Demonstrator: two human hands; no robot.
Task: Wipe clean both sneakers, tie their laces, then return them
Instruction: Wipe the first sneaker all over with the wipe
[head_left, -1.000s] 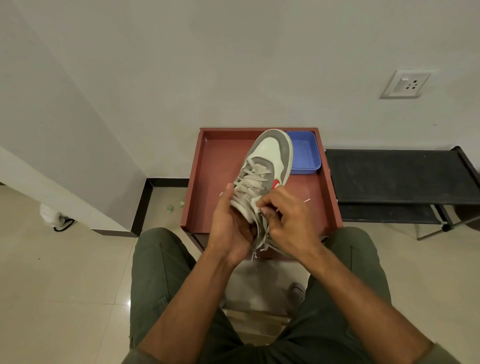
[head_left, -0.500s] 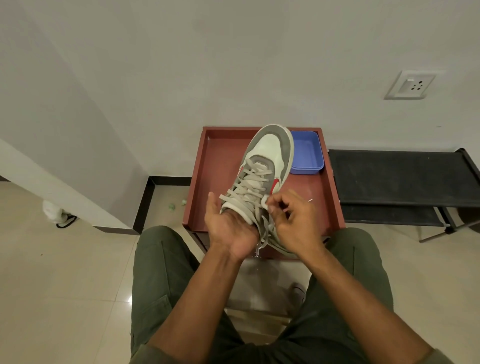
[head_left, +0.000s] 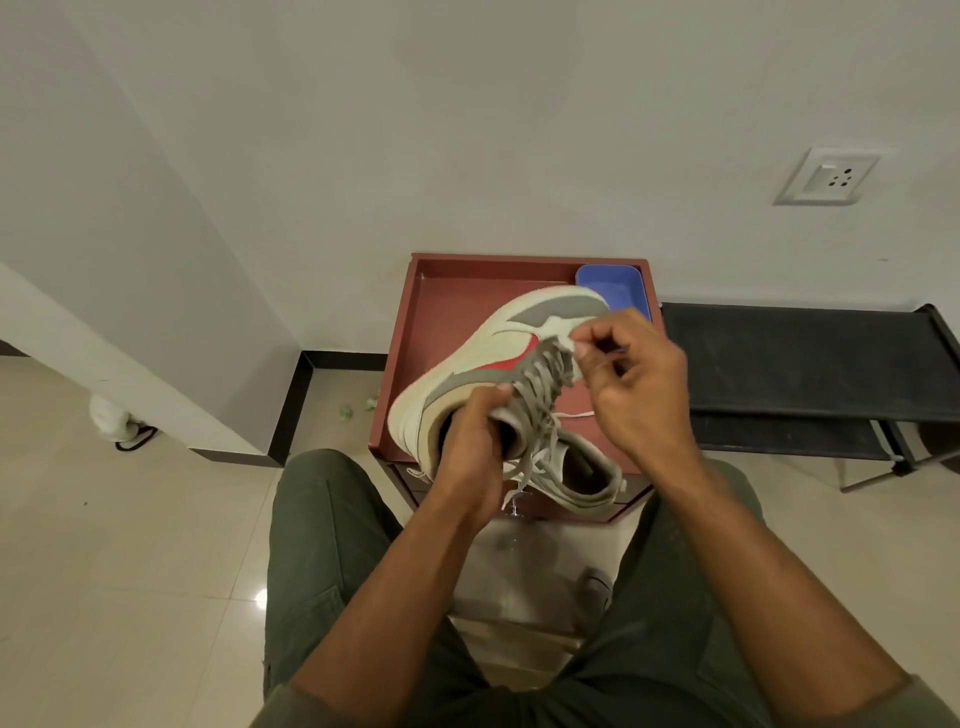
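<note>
We are holding one sneaker (head_left: 483, 358) up over the red-brown tray (head_left: 447, 312), turned on its side so the pale sole edge is facing left and the laces (head_left: 543, 384) are facing right. Our left hand (head_left: 470, 457) is gripping the sneaker at its collar, with the thumb lying across the upper near the grey and red side panel. Our right hand (head_left: 631, 379) is curling its fingers in at the upper end of the lacing, and the thumb and forefinger are pinching something pale there, a lace or the tongue edge; we cannot tell which. Loose lace ends are hanging down below the left hand. The second sneaker (head_left: 587, 475) is lying in the tray just beneath the held one, its opening facing us. A blue plastic tub (head_left: 615, 286) is sitting in the tray's far right corner, partly hidden behind the raised toe. To the right of the tray a black bench (head_left: 800, 364) is standing against the wall, and a wall socket (head_left: 826, 176) is showing above it
</note>
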